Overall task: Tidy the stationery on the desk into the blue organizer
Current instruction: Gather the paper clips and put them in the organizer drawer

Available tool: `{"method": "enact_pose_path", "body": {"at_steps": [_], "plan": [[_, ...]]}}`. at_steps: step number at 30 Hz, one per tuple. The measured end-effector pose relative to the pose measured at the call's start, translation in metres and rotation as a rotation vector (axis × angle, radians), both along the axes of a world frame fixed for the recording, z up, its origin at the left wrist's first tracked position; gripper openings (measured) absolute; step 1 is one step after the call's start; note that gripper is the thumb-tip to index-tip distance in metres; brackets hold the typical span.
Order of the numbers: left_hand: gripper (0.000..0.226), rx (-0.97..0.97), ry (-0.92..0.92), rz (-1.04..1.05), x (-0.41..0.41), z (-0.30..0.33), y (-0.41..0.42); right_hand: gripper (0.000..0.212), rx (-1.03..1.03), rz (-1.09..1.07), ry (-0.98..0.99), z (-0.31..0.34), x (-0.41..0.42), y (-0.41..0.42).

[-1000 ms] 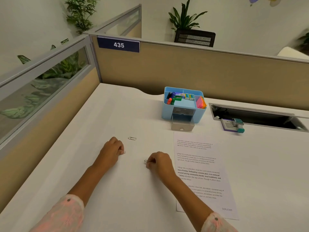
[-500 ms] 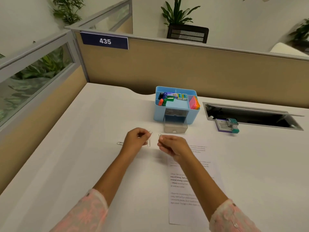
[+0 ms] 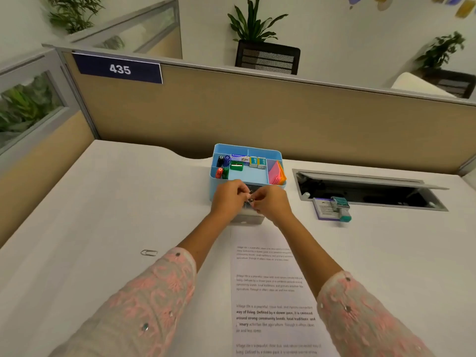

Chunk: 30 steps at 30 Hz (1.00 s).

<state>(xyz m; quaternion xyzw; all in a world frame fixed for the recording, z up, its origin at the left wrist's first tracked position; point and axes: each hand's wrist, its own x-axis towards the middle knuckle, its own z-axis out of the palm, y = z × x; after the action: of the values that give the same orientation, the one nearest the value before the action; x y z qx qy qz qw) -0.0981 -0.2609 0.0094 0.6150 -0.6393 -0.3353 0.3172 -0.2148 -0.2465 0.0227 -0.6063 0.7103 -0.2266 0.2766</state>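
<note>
One loose paper clip (image 3: 149, 252) lies near the desk's (image 3: 103, 202) front-left edge; thin, light, slippery wire, likely best pinched by its edges. Farther back, left hand (image 3: 228, 199) and right hand (image 3: 270, 203) each pinch clips above the blue organizer's (image 3: 214, 176) open drawer (image 3: 248, 219).

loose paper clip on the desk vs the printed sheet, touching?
Apart. The head view shows the paper clip lying alone left of the left sleeve, with bare white desk between it and the printed sheet.

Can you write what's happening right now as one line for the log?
left hand: pinches paper clips | right hand: pinches paper clips | over clear drawer of blue organizer | loose paper clip on desk
</note>
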Motion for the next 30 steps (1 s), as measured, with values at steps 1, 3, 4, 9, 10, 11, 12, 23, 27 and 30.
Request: {"method": "enact_pose_path", "body": {"at_steps": [1, 3, 4, 9, 10, 11, 12, 23, 27, 30], "plan": [[0.01, -0.021, -0.057, -0.031, -0.001, -0.002, -0.001, 0.016, -0.025, 0.051, 0.079, -0.004, 0.0, -0.001], [0.011, -0.058, -0.147, -0.071, -0.003, -0.005, -0.001, 0.016, -0.062, 0.091, 0.15, -0.01, 0.002, -0.001], [0.011, -0.076, -0.183, -0.085, -0.003, -0.006, -0.002, 0.015, -0.072, 0.095, 0.162, -0.012, 0.002, -0.001], [0.014, -0.11, -0.316, -0.133, 0.002, -0.012, -0.001, 0.019, -0.104, 0.107, 0.212, -0.019, 0.003, 0.003], [0.016, -0.112, -0.348, -0.149, 0.005, -0.013, -0.001, 0.02, -0.113, 0.109, 0.219, -0.019, 0.003, 0.003], [0.018, -0.11, -0.38, -0.168, 0.007, -0.014, -0.001, 0.021, -0.119, 0.106, 0.222, -0.019, 0.002, 0.004], [0.019, -0.109, -0.411, -0.188, 0.009, -0.015, 0.0, 0.021, -0.124, 0.097, 0.226, -0.02, 0.002, 0.004], [0.023, -0.302, -0.499, -0.337, 0.03, -0.034, 0.029, 0.018, -0.183, 0.162, 0.359, -0.034, -0.007, 0.027], [0.023, -0.338, -0.436, -0.34, 0.032, -0.036, 0.033, 0.016, -0.213, 0.174, 0.42, -0.033, -0.007, 0.032], [0.024, -0.337, -0.405, -0.33, 0.029, -0.039, 0.036, 0.015, -0.215, 0.185, 0.435, -0.034, -0.011, 0.033]]}}
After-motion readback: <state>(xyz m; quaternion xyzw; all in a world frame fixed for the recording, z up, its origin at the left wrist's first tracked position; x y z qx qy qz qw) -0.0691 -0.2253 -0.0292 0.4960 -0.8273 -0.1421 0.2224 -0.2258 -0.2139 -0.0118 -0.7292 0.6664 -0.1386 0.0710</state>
